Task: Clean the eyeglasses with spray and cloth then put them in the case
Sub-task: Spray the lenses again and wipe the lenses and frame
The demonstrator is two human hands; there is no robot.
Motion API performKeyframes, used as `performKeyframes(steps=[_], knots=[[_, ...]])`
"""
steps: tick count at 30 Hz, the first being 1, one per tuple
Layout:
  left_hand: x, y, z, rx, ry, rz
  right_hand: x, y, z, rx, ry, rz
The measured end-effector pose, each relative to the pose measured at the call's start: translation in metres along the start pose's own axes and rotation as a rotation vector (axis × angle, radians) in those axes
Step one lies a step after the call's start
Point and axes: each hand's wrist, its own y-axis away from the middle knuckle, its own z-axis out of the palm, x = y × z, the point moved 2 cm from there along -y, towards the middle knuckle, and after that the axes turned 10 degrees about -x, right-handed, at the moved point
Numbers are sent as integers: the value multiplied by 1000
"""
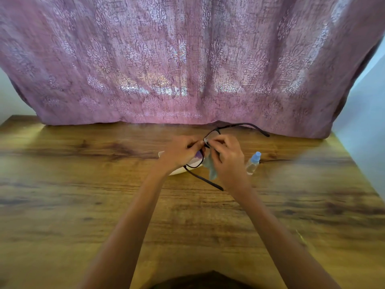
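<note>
1. Eyeglasses are held above the table, arms unfolded, just left of the spray bottle.
2. I see the left hand pinching the frame near the bridge, apparently to steady it.
3. The right hand pinches the cloth against a lens; I judge wiping is under way.
4. A pale object, likely the case, lies left of the bottle, under the hands, mostly hidden.

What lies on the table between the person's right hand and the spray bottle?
Nothing: in the head view, only bare wooden table shows between the right hand, which holds the cloth, and the spray bottle.
</note>
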Motion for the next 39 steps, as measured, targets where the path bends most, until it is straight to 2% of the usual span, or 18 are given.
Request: performKeyframes(steps=[4, 8, 14, 22, 27, 32, 39], knots=[[2, 1, 0, -4, -11, 11, 9, -5, 0, 68, 82, 34], [5, -2, 1, -3, -20, 3, 8, -4, 3, 111, 63, 45], [4, -1, 0, -7, -41, 21, 3, 3, 3, 28, 39, -60], [5, 3, -1, 30, -28, 12, 9, -8, -1, 53, 186, 34], [4, -2, -9, 71, 47, -4, 6, -6, -2, 83, 158, 42], [2, -5, -11, 61, 30, -14, -2, -1, 2, 13, 57, -46], [-1, -1, -7, 64, 46, 13, 8, -9, -1, 40, 140, -1]])
